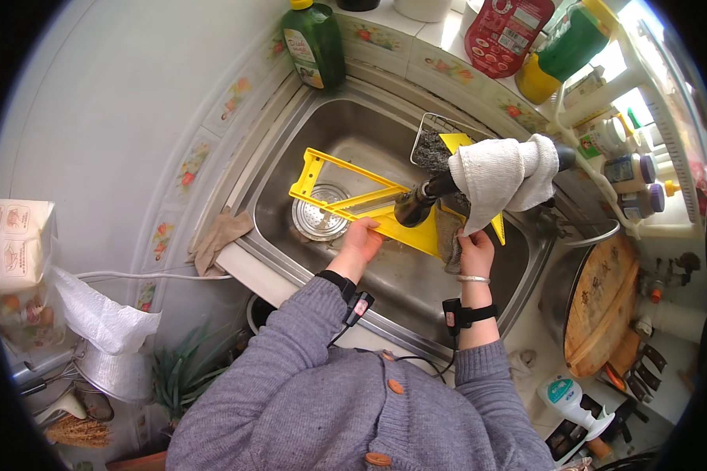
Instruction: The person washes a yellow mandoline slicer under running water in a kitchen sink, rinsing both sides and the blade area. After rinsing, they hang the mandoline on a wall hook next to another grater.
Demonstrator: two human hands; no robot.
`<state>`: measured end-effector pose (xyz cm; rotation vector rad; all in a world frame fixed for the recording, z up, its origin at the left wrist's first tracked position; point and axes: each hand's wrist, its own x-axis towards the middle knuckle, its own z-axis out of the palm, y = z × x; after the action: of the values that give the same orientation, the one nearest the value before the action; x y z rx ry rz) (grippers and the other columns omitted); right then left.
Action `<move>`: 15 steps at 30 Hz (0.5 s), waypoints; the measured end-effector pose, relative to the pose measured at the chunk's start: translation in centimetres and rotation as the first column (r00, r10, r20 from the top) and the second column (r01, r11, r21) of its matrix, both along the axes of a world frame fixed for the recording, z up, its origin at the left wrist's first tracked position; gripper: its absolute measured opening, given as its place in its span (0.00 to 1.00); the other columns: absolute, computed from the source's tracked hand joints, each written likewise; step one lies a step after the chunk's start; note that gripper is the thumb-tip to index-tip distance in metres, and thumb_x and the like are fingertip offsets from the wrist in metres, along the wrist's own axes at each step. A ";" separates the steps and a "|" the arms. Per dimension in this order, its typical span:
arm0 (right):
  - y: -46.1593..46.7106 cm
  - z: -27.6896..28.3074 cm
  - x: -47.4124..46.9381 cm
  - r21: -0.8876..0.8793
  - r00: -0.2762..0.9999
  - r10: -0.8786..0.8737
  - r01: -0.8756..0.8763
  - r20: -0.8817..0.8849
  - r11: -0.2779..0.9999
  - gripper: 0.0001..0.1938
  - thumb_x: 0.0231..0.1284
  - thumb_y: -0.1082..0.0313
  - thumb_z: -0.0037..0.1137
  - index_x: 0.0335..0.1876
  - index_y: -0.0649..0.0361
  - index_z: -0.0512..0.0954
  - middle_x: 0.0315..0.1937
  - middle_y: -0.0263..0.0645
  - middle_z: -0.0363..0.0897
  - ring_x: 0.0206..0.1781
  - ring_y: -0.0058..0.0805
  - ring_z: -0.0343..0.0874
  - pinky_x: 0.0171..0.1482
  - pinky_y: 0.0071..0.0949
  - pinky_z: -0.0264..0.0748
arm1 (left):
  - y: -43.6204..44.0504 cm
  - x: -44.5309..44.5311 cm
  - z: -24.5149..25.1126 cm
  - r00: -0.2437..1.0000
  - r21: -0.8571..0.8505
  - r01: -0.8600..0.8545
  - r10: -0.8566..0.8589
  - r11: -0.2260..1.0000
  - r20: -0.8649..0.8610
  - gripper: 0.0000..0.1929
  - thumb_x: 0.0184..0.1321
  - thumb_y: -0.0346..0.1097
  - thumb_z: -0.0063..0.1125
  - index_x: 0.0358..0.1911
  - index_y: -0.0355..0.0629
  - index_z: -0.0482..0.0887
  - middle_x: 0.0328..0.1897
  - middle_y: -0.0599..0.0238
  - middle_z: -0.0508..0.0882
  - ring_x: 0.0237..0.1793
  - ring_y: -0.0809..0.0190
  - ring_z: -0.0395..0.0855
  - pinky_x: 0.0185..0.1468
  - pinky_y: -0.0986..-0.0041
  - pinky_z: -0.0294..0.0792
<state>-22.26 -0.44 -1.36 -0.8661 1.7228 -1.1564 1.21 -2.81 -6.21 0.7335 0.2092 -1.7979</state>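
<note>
Over the stainless steel sink [353,112], my left hand [362,238] grips the lower edge of a yellow plastic frame [353,203] with diagonal bars. My right hand [476,250] holds a grey-brown cloth [449,238] against the frame's right part. A black faucet head [413,206] hangs over the frame and hides some of it. Draped over the faucet, a white cloth [498,173] reaches down to my right fingertips. Below the frame's left part lies a round metal drain strainer [321,221].
Behind the faucet, a wire basket [427,126] holds steel wool. A green dish soap bottle [315,47] stands at the back corner. A brown rag [221,241] lies on the left rim. At right are a round wooden board [601,306] and a white spray bottle [571,403].
</note>
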 end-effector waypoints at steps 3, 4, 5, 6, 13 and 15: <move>0.1 -0.6 1.1 -0.008 0.976 -0.106 0.106 -0.192 0.994 0.08 0.52 0.69 0.57 0.34 0.65 0.78 0.25 0.37 0.80 0.27 0.25 0.77 0.33 0.24 0.72 | 0.0 -0.1 -0.2 0.993 -0.028 -0.012 0.015 1.000 0.117 0.26 0.44 0.18 0.42 0.53 0.34 0.68 0.54 0.53 0.74 0.56 0.52 0.72 0.63 0.61 0.61; -0.1 -0.8 1.9 -0.023 0.960 -0.009 0.003 -0.279 1.000 0.08 0.52 0.68 0.58 0.33 0.64 0.78 0.25 0.38 0.80 0.27 0.26 0.77 0.33 0.25 0.72 | 0.0 -0.1 -0.1 0.987 -0.030 -0.013 0.017 0.999 0.162 0.25 0.44 0.18 0.42 0.52 0.34 0.68 0.53 0.54 0.75 0.55 0.52 0.72 0.62 0.61 0.62; -0.4 -1.2 2.9 -0.009 0.923 0.067 -0.076 -0.378 0.997 0.07 0.51 0.67 0.59 0.32 0.63 0.79 0.25 0.38 0.80 0.28 0.26 0.77 0.34 0.25 0.72 | 0.0 -0.1 0.0 0.974 -0.017 -0.024 0.027 1.000 0.223 0.25 0.44 0.18 0.42 0.51 0.34 0.69 0.53 0.54 0.75 0.54 0.52 0.73 0.61 0.61 0.63; -0.5 -1.5 4.1 0.018 0.869 0.124 -0.131 -0.480 0.991 0.07 0.50 0.67 0.60 0.30 0.62 0.79 0.25 0.38 0.80 0.28 0.27 0.78 0.34 0.25 0.72 | 0.2 -0.3 0.1 0.975 -0.007 -0.026 0.027 1.000 0.219 0.24 0.44 0.18 0.42 0.51 0.34 0.69 0.52 0.55 0.75 0.54 0.52 0.73 0.60 0.61 0.64; -1.4 -4.0 8.3 0.081 0.757 0.159 -0.139 -0.634 0.987 0.08 0.47 0.63 0.57 0.28 0.59 0.80 0.27 0.46 0.79 0.32 0.46 0.78 0.37 0.38 0.74 | 1.3 -1.1 1.8 0.942 0.045 -0.114 0.094 0.992 0.321 0.24 0.42 0.15 0.44 0.48 0.36 0.70 0.47 0.58 0.77 0.48 0.54 0.75 0.53 0.65 0.66; -1.5 -4.4 8.8 0.133 0.720 0.226 -0.184 -0.656 0.974 0.08 0.47 0.63 0.55 0.27 0.58 0.80 0.27 0.46 0.79 0.33 0.47 0.78 0.37 0.39 0.74 | 1.5 -1.1 1.7 0.942 0.026 -0.160 0.145 0.987 0.302 0.22 0.41 0.15 0.46 0.45 0.37 0.71 0.42 0.62 0.77 0.43 0.57 0.75 0.46 0.70 0.68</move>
<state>-13.46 -1.91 -5.77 -1.5303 2.1354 -0.6600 0.14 -1.28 -4.48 0.9883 0.1054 -1.5166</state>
